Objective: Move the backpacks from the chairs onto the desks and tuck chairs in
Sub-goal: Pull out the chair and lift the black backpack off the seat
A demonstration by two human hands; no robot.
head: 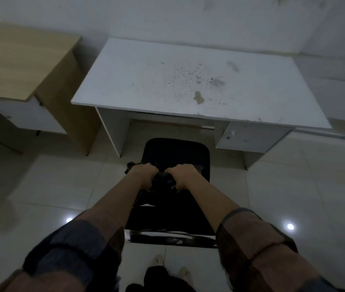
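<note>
A black backpack [163, 183] rests on a black chair [167, 237] that stands just in front of the white desk [138, 81], its seat outside the knee space. My left hand [144, 173] and my right hand [181, 175] are side by side, both clenched on bunched dark fabric at the backpack's top. A strap end pokes out left of my left hand. In the dim light the bag and the seat blend together, so the bag's outline is unclear. The desk top carries only stains.
A light wooden desk [19, 60] stands to the left, with a narrow gap between it and the white desk. The white desk has a drawer unit [249, 140] on its right side. Glossy floor tiles [294, 186] surround the chair, and walls close in behind and to the right.
</note>
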